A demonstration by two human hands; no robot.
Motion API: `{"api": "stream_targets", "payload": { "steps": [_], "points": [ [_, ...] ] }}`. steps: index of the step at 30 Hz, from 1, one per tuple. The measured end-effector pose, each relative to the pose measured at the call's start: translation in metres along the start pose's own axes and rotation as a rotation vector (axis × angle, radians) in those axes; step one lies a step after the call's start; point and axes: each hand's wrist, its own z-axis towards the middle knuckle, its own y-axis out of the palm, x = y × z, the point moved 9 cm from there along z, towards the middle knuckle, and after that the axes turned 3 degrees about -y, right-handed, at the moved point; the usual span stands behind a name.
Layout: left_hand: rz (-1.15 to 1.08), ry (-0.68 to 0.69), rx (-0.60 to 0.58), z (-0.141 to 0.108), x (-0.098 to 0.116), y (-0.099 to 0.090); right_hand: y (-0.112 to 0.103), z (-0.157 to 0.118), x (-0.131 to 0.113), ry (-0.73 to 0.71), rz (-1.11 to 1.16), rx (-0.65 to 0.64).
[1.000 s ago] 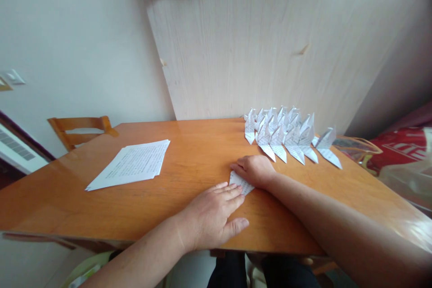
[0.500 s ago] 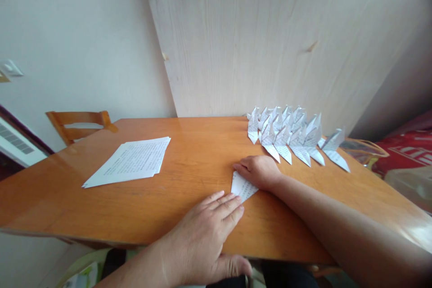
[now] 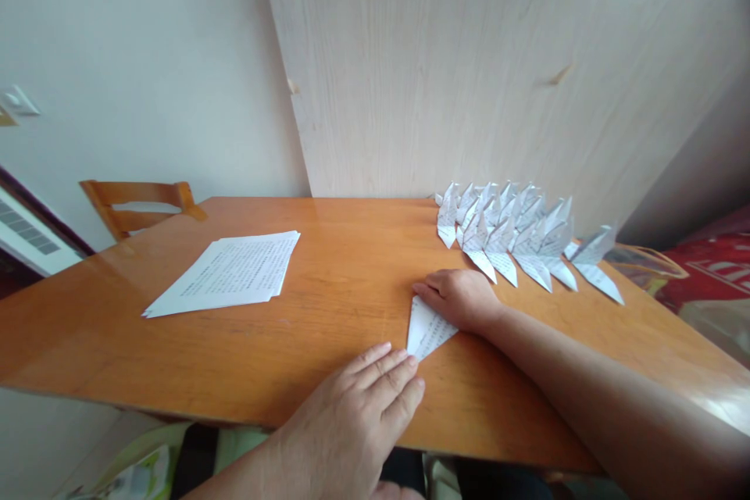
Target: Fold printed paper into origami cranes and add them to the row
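Note:
A small folded printed paper (image 3: 430, 332) lies on the wooden table near its front edge. My right hand (image 3: 460, 299) rests on the paper's upper right part, its fingers curled and pressing down. My left hand (image 3: 375, 394) lies flat with fingers stretched out, its fingertips at the paper's lower corner. Part of the paper is hidden under my right hand.
A stack of printed sheets (image 3: 228, 273) lies at the left of the table (image 3: 351, 250). Several folded paper figures (image 3: 533, 242) stand in rows at the back right. Beyond the right edge is a red bag (image 3: 712, 262); a wooden chair (image 3: 146, 194) stands at the back left.
My left hand has slid slightly down toward the front edge, uncovering more of the paper's lower corner. My right hand stays on the paper. The whole view has shifted a little.

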Motion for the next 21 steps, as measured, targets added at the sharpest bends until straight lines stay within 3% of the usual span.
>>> {"api": "stream_targets", "payload": {
  "steps": [10,21],
  "points": [
    [0.05,0.031,0.065,-0.001,0.004,-0.003,0.0,0.0,0.0,0.006,-0.012,-0.006],
    [0.052,0.066,0.246,-0.006,0.007,-0.011,0.002,0.0,0.0,0.005,-0.016,-0.01]
  ]
}}
